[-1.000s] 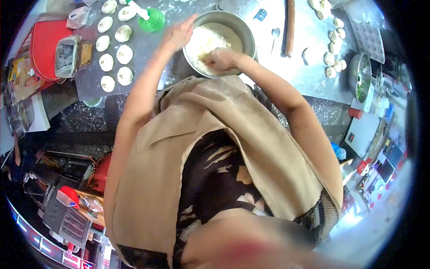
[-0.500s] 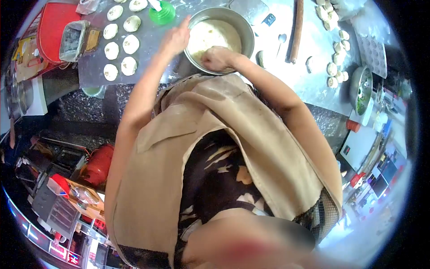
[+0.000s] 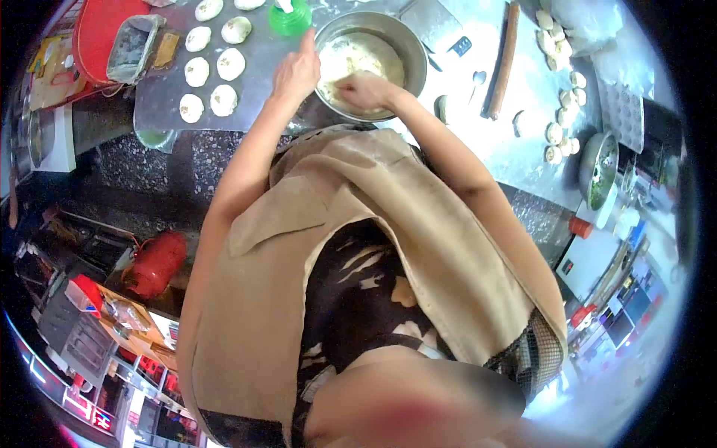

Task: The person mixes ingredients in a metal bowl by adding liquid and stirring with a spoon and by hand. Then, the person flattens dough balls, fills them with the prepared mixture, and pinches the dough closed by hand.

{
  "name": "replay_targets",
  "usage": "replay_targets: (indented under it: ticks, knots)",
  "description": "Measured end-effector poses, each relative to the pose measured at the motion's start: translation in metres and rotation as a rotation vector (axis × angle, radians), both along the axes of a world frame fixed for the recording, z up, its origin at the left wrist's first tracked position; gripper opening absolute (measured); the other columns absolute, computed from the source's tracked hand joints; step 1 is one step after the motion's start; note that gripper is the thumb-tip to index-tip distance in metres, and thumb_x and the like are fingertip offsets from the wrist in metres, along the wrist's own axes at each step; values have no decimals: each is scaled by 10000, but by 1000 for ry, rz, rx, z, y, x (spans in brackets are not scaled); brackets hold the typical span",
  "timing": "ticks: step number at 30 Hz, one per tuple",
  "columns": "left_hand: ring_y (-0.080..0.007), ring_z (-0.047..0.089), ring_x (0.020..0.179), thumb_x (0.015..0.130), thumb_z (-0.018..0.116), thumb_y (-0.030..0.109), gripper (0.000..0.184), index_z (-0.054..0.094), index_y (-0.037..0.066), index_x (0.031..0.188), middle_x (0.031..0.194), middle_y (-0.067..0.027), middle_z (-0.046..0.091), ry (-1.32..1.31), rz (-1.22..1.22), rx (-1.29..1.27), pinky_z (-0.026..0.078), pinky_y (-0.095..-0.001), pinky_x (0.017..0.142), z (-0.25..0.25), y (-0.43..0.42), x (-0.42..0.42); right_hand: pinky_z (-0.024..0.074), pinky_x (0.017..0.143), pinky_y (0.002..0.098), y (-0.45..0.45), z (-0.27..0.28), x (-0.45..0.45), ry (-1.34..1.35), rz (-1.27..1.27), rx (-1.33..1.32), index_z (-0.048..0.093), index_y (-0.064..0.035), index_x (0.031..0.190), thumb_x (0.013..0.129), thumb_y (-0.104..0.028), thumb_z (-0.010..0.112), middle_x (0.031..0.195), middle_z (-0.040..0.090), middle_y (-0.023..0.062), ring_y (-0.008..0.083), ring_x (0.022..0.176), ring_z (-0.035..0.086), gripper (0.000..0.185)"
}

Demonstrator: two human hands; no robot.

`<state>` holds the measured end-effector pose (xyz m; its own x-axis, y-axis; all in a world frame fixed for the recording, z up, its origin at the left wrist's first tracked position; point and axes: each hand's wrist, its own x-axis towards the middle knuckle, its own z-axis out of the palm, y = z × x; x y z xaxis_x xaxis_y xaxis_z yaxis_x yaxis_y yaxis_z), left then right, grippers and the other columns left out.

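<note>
A deep metal bowl on the table holds a pale, wet-looking dough. At its left side my left hand grips the rim, the index finger stretched along it. My right hand is down inside the bowl near the front, its fingers curled into the dough; the fingertips are hidden there. Left of the bowl, round filled dough pieces sit in two columns. Just behind my left hand stands a green bottle with a white top. A dough lump lies right of the bowl.
To the right are a brown rolling pin, a spoon, a dark small device and several small dough pieces. Farther right, a metal bowl with chopped greens stands near the edge. A lined container is at the left.
The whole view has shifted slightly, with the table moving up and right. My right hand has worked a little within the dough, whose surface looks different. The left hand stays on the rim.
</note>
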<state>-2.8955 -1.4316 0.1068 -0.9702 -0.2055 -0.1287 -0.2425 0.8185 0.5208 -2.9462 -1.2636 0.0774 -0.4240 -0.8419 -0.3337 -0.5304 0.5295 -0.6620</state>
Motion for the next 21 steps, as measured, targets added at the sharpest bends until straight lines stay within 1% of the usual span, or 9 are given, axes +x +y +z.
replay_targets:
  ticks: [3, 5, 7, 9, 11, 13, 15, 18, 21]
  knots:
    - [-458, 597, 694, 869, 503, 336, 634, 226, 64, 1371, 724, -299, 598, -47, 68, 0, 461, -532, 628, 12, 1, 2, 475, 695, 386, 27, 27, 8, 108, -50, 69, 650, -73, 909, 781, -200, 535, 816, 642, 172, 309, 750, 617, 214]
    - [-463, 597, 726, 867, 497, 355, 671, 193, 40, 1375, 756, -314, 597, -106, 121, 42, 465, -524, 650, 11, 10, 20, 480, 697, 356, 32, 20, 6, -160, 49, 40, 680, -106, 928, 767, -168, 572, 818, 658, 135, 239, 722, 622, 204]
    - [-477, 589, 759, 860, 500, 357, 708, 157, 10, 1373, 789, -325, 594, -109, 97, 117, 462, -521, 683, 1, 21, 42, 481, 719, 304, 24, 1, -10, -345, -105, 94, 688, -131, 973, 752, -167, 611, 853, 681, 94, 169, 743, 624, 236]
    - [-491, 580, 773, 859, 494, 340, 713, 137, -12, 1366, 799, -319, 600, -67, 144, 227, 454, -531, 711, -6, 26, 53, 483, 714, 288, 19, -15, -31, -298, -263, 44, 690, -119, 981, 756, -172, 618, 855, 689, 73, 143, 751, 623, 242]
    - [-492, 574, 806, 857, 494, 306, 696, 142, -17, 1363, 854, -327, 594, -93, 137, 270, 447, -532, 734, 2, 24, 55, 485, 692, 282, 21, -21, -46, -41, -589, 33, 697, -118, 968, 752, -155, 618, 839, 693, 31, 117, 737, 612, 233]
    - [-486, 567, 843, 858, 496, 274, 673, 154, -30, 1352, 920, -330, 582, 45, 119, 345, 440, -528, 747, -4, 25, 62, 492, 709, 345, 32, -14, -57, -127, -719, -151, 677, -66, 957, 770, -185, 591, 840, 671, 145, 239, 758, 647, 238]
    - [-485, 557, 871, 856, 491, 235, 647, 165, -28, 1349, 973, -332, 567, -17, 169, 394, 433, -525, 759, -8, 33, 67, 491, 768, 392, 21, -10, -55, 211, -737, 16, 672, -54, 922, 759, -194, 565, 912, 646, 186, 326, 857, 627, 241]
    - [-440, 570, 932, 860, 482, 182, 621, 184, -9, 1371, 1020, -297, 572, -66, 281, 477, 447, -458, 792, -9, 35, 62, 476, 787, 424, -17, -58, -56, 184, -871, -162, 655, -63, 928, 761, -273, 524, 920, 636, 201, 360, 876, 605, 298]
    - [-478, 570, 818, 843, 472, 183, 620, 181, -10, 1356, 872, -310, 591, 66, 176, 345, 443, -533, 721, -11, 15, 44, 476, 803, 413, -46, -28, -35, 58, -463, -64, 656, -96, 953, 759, -387, 523, 911, 640, 193, 360, 889, 603, 375]
